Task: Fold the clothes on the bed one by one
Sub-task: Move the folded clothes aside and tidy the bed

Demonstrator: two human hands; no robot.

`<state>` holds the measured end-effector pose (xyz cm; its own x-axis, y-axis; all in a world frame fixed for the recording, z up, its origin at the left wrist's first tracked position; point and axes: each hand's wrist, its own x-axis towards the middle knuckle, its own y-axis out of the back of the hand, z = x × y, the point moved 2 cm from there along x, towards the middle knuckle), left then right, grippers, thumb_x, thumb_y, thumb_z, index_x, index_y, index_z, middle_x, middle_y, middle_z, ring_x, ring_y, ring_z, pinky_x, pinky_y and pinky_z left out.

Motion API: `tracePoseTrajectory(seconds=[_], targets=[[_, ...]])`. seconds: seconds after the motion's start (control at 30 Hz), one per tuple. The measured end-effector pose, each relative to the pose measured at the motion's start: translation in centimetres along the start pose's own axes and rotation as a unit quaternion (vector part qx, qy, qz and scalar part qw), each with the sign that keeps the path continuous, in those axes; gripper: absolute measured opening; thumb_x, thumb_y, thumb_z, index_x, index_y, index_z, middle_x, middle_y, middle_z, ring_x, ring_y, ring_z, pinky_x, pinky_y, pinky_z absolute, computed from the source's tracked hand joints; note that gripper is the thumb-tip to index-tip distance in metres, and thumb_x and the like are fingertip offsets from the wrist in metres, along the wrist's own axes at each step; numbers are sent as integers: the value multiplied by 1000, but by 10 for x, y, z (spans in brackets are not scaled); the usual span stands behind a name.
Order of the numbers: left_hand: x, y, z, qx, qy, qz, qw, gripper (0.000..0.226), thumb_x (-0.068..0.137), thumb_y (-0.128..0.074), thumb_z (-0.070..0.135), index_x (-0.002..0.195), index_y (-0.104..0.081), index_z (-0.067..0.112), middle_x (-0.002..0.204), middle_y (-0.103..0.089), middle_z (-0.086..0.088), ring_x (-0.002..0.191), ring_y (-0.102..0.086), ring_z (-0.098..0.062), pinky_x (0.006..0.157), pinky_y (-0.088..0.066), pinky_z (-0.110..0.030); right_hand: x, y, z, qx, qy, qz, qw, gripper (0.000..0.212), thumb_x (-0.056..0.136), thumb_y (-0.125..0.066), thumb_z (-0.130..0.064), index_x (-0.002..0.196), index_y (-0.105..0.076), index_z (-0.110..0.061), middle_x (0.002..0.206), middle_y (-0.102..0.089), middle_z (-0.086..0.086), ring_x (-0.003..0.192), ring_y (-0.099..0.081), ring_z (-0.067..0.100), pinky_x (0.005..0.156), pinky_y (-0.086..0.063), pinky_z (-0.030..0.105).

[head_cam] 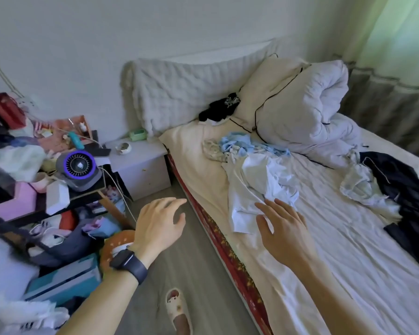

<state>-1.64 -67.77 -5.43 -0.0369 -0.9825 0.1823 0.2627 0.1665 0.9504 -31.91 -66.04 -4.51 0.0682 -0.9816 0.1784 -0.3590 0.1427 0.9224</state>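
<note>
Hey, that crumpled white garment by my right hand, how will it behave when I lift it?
Probably floppy: the white garment lies in soft crumples. Likely light, since the fabric looks thin. It may drag the blue garment lying against its far end.

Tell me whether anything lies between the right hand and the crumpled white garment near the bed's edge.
Nothing visible does. The right hand is open with its fingertips at the white garment's near edge; whether they touch it I cannot tell. The left hand is open over the floor beside the bed.
</note>
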Motion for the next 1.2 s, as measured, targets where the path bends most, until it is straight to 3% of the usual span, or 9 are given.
tracePoseTrajectory(seconds=[0.13,0.4,0.53,0.63,0.77,1.03,1.1,1.2], targets=[[91,-32,-40,-3,-26,-25,999,41,96,-56,42,136,-58,36,136,-60,11,128,-53,-16,106,-43,-37,79,-39,-7,-17,-16,31,999,41,100,-42,-45,132,-66,-34,141,-62,-9,137,-52,22,107,-44,48],[250,-83,-94,57,-121,-144,980,43,97,-51,43,139,-55,35,140,-56,12,133,-49,-14,109,-38,-36,198,-98,-18,-25,-130,4,991,35,101,-48,-39,130,-67,-34,137,-64,-13,137,-52,21,107,-43,46],[321,-117,-99,71,-160,-202,964,44,99,-46,43,142,-51,37,142,-53,14,135,-46,-14,110,-35,-36,228,-137,-8,-9,-197,-5,980,48,97,-34,-46,123,-72,-32,129,-69,-10,130,-59,25,100,-48,48],[373,-152,-97,82,-182,-242,950,44,99,-45,41,142,-50,38,141,-54,14,132,-46,-15,108,-34,-36,252,-172,5,12,-252,-51,966,53,98,-28,-50,132,-66,-34,136,-64,-13,139,-49,22,108,-41,44],[437,-208,-91,95,-211,-302,925,46,100,-42,41,145,-45,39,144,-50,14,134,-44,-15,108,-34,-36,302,-218,32,24,-305,-122,944,41,107,-37,-43,143,-55,-37,148,-53,-17,149,-34,17,116,-28,38],[559,-330,-86,104,-230,-409,877,46,97,-43,39,143,-50,34,145,-50,8,134,-43,-22,111,-34,-38,422,-300,87,78,-395,-179,898,46,105,-40,-44,150,-46,-31,152,-50,-11,148,-30,19,115,-32,40],[586,-362,-88,124,-239,-418,868,49,96,-43,40,145,-47,34,150,-43,4,138,-38,-24,113,-32,-40,447,-326,101,92,-429,-164,884,53,103,-45,-47,152,-42,-27,156,-44,-6,148,-28,22,116,-34,42],[625,-409,-87,133,-252,-429,857,60,97,-44,42,154,-28,37,166,-12,-3,149,-18,-33,121,-21,-45,480,-367,126,117,-499,-157,844,76,95,-54,-58,157,-24,-25,165,-23,0,149,-19,29,116,-33,49]])
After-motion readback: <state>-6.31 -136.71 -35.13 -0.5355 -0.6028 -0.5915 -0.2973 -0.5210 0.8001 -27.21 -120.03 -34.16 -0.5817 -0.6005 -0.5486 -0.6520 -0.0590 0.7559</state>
